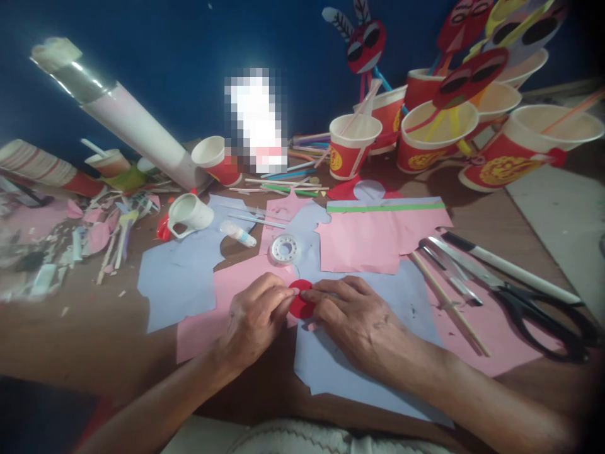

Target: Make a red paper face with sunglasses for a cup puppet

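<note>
And here's the red disc [301,309], just below the centre of the frame, with both hands on it. The left hand [253,318] has thumb and fingertips bunched at its upper left edge, and the right hand [363,321] brings its fingertips in from the other side, almost meeting them. It looks like close fingertip work at the top of the disc, though whether anything tiny sits between those fingers, I cannot tell. A piece this small and thin seems to call for a light, level grip with neither side tugging. Under the hands, a blue sheet [331,369] runs to the lower right and a pink sheet [196,334] to the lower left. Just above, there's a white tape roll [275,251], with a white mug [201,213] lying up to its left. Over at the right, black-handled scissors [513,295] lie beside a wooden stick [456,315]. Out to the left, paper scraps [99,236] litter the brown bench [57,340]. And across the upper right, a crowd of red and white paper cups [350,151], several bearing cut-out faces, one of them a red face [373,49] with feelers on top.
</note>
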{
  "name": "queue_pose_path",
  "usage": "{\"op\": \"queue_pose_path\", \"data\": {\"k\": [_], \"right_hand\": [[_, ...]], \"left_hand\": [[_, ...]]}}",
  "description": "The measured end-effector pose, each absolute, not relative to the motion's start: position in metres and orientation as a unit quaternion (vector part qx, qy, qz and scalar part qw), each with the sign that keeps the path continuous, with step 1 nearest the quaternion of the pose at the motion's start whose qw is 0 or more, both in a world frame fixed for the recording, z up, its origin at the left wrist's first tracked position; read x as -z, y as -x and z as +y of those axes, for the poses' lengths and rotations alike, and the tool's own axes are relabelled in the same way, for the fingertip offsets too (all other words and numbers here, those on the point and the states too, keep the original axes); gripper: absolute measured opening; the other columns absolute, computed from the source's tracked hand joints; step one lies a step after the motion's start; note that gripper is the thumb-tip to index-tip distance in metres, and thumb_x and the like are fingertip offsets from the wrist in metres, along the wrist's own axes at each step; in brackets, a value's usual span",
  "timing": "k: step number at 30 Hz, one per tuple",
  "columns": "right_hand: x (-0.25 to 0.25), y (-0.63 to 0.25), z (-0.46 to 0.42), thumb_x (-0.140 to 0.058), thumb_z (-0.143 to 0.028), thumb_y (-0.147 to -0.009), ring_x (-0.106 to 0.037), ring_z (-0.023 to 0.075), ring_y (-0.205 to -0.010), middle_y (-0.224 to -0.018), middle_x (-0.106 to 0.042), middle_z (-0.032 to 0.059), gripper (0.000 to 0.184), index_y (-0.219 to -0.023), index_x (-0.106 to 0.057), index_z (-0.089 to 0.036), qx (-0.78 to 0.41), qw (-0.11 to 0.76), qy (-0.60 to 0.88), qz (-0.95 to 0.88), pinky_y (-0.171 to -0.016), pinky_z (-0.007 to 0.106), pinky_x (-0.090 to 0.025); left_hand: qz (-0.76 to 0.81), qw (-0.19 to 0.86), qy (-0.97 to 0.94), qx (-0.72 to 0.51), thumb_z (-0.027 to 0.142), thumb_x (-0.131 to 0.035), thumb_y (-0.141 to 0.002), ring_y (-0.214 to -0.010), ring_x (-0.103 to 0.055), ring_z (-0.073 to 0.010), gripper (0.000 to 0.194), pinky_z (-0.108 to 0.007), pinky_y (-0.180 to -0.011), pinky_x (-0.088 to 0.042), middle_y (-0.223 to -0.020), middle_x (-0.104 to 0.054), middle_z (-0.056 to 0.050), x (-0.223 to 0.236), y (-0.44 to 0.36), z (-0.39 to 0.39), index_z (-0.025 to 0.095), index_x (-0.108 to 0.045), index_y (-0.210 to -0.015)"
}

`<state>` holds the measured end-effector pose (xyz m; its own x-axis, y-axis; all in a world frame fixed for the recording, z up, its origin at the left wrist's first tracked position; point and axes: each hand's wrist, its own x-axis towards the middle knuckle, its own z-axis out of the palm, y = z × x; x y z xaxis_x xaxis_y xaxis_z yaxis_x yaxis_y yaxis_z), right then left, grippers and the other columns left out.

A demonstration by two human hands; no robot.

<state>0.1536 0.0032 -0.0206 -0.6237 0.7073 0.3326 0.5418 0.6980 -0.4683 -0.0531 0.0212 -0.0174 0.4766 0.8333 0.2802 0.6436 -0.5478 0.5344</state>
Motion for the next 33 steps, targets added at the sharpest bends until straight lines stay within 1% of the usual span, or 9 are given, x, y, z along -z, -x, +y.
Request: {"op": "queue_pose_path", "data": {"k": [4,10,17,21,29,33], "right_hand": [[0.0207,-0.154,0.0031,-0.041,-0.014,-0.094,-0.056,0.0231,-0.108,-0.113,-0.066,0.0085,0.017,-0.104,-0.055,-0.015,-0.172,0.252,0.351,-0.885,-0.084,0.041,-0.041],[0.022,-0.1541,0.0029,-0.046,-0.016,-0.092,-0.055,0.0232,-0.108,-0.113,-0.065,0.0091,0.017,-0.106,-0.055,-0.016,-0.176,0.248,0.357,-0.883,-0.085,0.041,-0.042],[0.0225,-0.1527,0.0033,-0.046,-0.015,-0.092,-0.054,0.023,-0.109,-0.116,-0.065,0.0075,0.017,-0.106,-0.055,-0.016,-0.187,0.253,0.356,-0.88,-0.086,0.041,-0.04],[0.0215,-0.1522,0.0035,-0.045,-0.013,-0.092,-0.054,0.0233,-0.107,-0.115,-0.066,0.0059,0.019,-0.108,-0.056,-0.015,-0.196,0.258,0.353,-0.878,-0.084,0.041,-0.04],[0.0216,-0.1526,0.003,-0.043,-0.016,-0.094,-0.054,0.0232,-0.108,-0.118,-0.065,0.0067,0.016,-0.103,-0.056,-0.016,-0.199,0.26,0.355,-0.876,-0.085,0.041,-0.039],[0.0243,-0.1524,0.003,-0.044,-0.016,-0.094,-0.053,0.0227,-0.109,-0.117,-0.065,0.0056,0.014,-0.101,-0.055,-0.016,-0.204,0.259,0.356,-0.874,-0.085,0.04,-0.037]], "left_hand": [[0.45,0.168,-0.837,-0.263,0.012,-0.056,-0.085,-0.069,-0.054,-0.0111,0.009,-0.022,-0.06,-0.045,-0.077,-0.057,-0.002,0.019,0.0503,0.0217,0.017,-0.062,-0.083],[0.452,0.172,-0.839,-0.25,0.015,-0.053,-0.087,-0.069,-0.054,-0.0117,0.01,-0.022,-0.061,-0.046,-0.077,-0.057,-0.003,0.0194,0.0491,0.0223,0.017,-0.062,-0.082],[0.456,0.173,-0.838,-0.244,0.014,-0.054,-0.086,-0.067,-0.053,-0.0123,0.01,-0.023,-0.06,-0.045,-0.074,-0.057,-0.003,0.0195,0.0488,0.0233,0.017,-0.061,-0.08],[0.454,0.177,-0.84,-0.24,0.012,-0.054,-0.086,-0.069,-0.053,-0.0128,0.009,-0.024,-0.06,-0.045,-0.075,-0.057,-0.004,0.0201,0.0492,0.0232,0.016,-0.06,-0.081],[0.455,0.172,-0.843,-0.23,0.01,-0.052,-0.085,-0.071,-0.054,-0.0134,0.011,-0.025,-0.062,-0.046,-0.077,-0.058,-0.004,0.0164,0.0482,0.0213,0.017,-0.06,-0.079],[0.445,0.159,-0.851,-0.229,0.009,-0.052,-0.085,-0.073,-0.055,-0.014,0.011,-0.026,-0.063,-0.047,-0.081,-0.059,-0.005,0.0141,0.0495,0.0206,0.017,-0.061,-0.084]]}}
